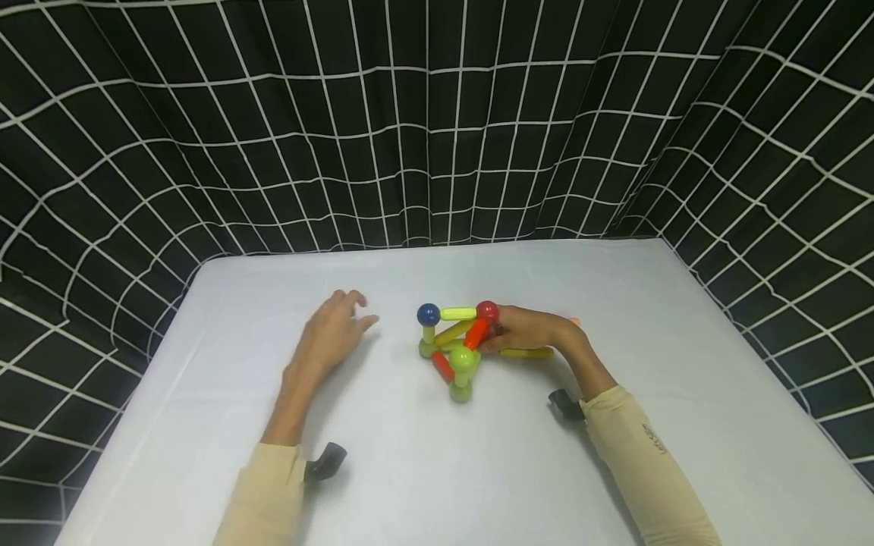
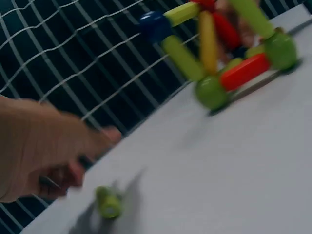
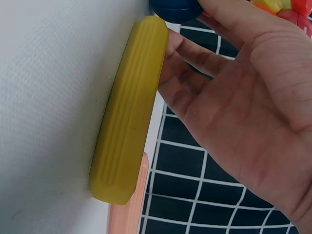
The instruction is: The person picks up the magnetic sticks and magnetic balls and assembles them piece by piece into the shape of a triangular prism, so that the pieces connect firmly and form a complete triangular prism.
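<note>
A building-toy frame of rods and balls stands mid-table. Its top has a blue ball (image 1: 428,315), a red ball (image 1: 487,311) and a light green ball (image 1: 462,359), with green balls (image 1: 460,392) at the base. My right hand (image 1: 522,328) reaches in at the frame's right side, thumb and fingers around a dark blue ball (image 3: 176,9) low down, mostly hidden in the head view. To the left, my left hand (image 1: 333,330) hovers apart from the frame, fingers loosely bent and holding nothing. A short green rod (image 2: 108,202) is near it on the table.
A loose yellow rod (image 3: 129,112) lies beside my right hand, with a pink rod (image 3: 129,200) beyond it. White cloth covers the table (image 1: 382,470). Black curtains with a white grid (image 1: 410,152) enclose the back and sides.
</note>
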`<move>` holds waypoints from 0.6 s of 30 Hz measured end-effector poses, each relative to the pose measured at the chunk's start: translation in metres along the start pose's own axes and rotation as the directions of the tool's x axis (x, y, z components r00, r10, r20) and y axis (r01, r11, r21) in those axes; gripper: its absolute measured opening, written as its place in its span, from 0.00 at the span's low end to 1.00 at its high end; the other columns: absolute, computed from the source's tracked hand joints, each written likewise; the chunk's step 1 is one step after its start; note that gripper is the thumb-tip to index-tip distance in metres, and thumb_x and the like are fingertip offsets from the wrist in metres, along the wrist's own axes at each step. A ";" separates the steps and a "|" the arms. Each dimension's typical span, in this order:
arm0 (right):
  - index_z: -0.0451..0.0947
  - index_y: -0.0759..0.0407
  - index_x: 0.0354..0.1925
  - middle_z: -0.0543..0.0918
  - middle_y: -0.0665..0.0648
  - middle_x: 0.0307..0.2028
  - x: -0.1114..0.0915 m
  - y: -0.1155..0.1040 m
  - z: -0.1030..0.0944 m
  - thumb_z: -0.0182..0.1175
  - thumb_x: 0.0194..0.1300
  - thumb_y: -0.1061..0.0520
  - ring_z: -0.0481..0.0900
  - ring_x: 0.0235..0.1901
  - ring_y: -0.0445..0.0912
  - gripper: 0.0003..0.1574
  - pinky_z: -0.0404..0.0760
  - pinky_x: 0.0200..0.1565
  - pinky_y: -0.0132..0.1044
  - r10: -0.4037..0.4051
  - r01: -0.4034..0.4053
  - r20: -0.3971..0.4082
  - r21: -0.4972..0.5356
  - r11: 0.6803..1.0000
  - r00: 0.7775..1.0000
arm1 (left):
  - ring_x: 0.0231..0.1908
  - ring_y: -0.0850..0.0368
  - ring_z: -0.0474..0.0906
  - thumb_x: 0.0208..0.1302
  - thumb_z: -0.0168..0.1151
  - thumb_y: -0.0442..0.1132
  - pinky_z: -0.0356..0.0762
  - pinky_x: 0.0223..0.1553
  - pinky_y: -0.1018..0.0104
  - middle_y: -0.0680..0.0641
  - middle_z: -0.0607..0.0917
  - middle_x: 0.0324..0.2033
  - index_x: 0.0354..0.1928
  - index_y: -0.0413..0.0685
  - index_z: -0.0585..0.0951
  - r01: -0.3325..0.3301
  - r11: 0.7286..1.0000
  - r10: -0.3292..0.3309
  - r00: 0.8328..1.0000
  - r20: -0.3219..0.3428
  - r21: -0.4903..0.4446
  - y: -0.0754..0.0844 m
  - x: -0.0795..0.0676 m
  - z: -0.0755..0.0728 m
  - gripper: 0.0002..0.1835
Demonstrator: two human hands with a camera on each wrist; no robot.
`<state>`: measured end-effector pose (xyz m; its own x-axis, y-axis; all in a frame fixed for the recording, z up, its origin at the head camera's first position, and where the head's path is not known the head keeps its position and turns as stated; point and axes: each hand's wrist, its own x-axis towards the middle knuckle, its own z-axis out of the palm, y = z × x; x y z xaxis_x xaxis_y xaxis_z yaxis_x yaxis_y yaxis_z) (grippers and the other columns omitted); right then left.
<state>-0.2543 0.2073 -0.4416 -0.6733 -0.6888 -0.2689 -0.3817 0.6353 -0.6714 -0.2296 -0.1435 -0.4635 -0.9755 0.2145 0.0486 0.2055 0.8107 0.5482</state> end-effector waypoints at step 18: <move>0.75 0.55 0.66 0.82 0.54 0.47 0.001 0.004 0.001 0.68 0.71 0.53 0.75 0.48 0.48 0.28 0.77 0.53 0.40 0.017 -0.017 0.014 0.010 1.000 1.000 | 0.59 0.52 0.81 0.61 0.75 0.35 0.71 0.68 0.45 0.52 0.91 0.50 0.50 0.51 0.88 -0.653 0.745 0.651 0.756 -0.065 -0.136 0.062 -0.014 -0.025 0.14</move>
<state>-0.2562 0.2084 -0.4449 -0.6707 -0.6828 -0.2898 -0.3638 0.6433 -0.6737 -0.2052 -0.1102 -0.4096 -0.6092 0.6548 0.4474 0.7793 0.3899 0.4906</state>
